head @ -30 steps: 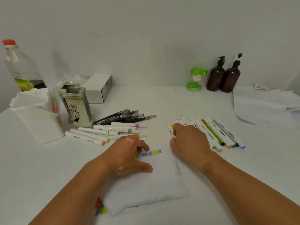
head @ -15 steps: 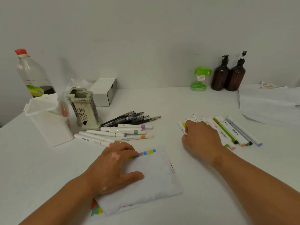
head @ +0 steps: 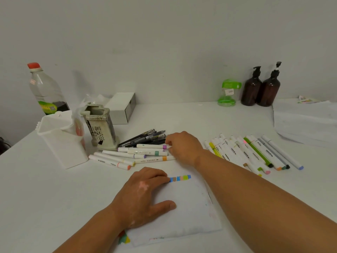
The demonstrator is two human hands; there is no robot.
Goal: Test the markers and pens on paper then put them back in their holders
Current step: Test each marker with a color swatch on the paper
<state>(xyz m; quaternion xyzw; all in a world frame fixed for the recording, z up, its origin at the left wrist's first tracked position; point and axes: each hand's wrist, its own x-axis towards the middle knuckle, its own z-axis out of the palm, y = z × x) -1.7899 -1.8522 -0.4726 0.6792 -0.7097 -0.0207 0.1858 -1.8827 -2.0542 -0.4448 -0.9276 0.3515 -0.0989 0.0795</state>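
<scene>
The paper [head: 182, 207] lies on the counter [head: 45, 198] nearest the person, with the left hand [head: 144, 192] resting on its left part. Just behind the paper lies a loose pile of markers [head: 145, 152], the right hand [head: 184, 148] at its right end, and the pens [head: 145, 138] lie behind that. Behind and left of the paper stand the square holder [head: 101, 130] and, farther left, the plastic holder [head: 62, 143]. Behind and right of the paper lies a row of markers [head: 253, 152]; farther right sits a stack of sheets [head: 306, 121].
</scene>
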